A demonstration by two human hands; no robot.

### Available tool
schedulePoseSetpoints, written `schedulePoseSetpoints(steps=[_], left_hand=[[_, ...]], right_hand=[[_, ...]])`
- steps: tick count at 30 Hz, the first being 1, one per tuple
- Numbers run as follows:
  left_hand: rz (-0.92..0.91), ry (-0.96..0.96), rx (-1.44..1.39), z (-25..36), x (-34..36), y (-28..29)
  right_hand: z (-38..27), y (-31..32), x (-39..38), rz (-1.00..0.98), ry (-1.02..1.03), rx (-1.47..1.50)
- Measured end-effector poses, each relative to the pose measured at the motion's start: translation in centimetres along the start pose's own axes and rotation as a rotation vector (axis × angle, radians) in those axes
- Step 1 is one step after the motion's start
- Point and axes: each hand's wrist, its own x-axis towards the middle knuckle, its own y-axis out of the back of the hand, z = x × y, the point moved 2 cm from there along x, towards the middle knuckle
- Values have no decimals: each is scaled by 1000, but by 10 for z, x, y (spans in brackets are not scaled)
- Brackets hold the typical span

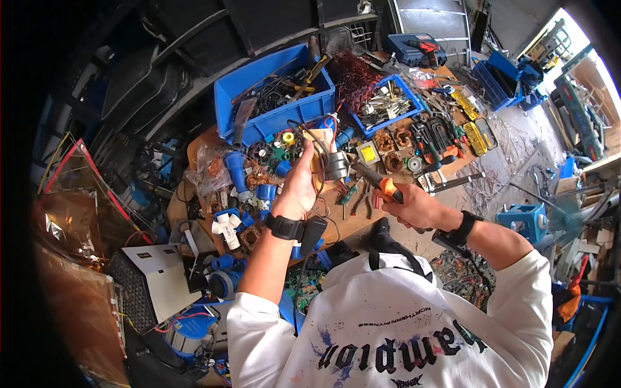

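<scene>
In the head view, my left hand (299, 180) holds a light tan piece (317, 139) upright with wires looped around it. A dark grey cylindrical part (336, 167) is beside my left fingertips, against the tan piece. My right hand (410, 205) is closed around an orange-and-black handled tool (387, 188), whose dark end reaches toward the cylinder; whether they touch I cannot tell. A square piece with a yellow center (369, 152) lies just behind the tool. Pliers and small hand tools (359, 200) lie below it on the cluttered wooden table (333, 229).
A large blue crate (233, 129) of tools and cables and a blue tray (383, 103) of metal parts stand at the back. Blue plastic parts (234, 167) crowd the left. Tool sets (475, 136) lie right. A blue stool-like object (521, 220) stands right of the table.
</scene>
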Motion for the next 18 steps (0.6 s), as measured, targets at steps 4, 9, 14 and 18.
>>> schedulePoseSetpoints(steps=[4, 9, 14, 18], left_hand=[[-144, 22, -68, -5, 4, 3], [-93, 3, 4, -5, 3, 1], [29, -93, 131, -5, 3, -2], [86, -117, 191, -3, -1, -6]], right_hand=[[-2, -1, -3, -7, 3, 17], [-12, -1, -10, 60, 63, -95], [-6, -4, -5, 158, 189, -151], [-7, -5, -5, 186, 177, -189]])
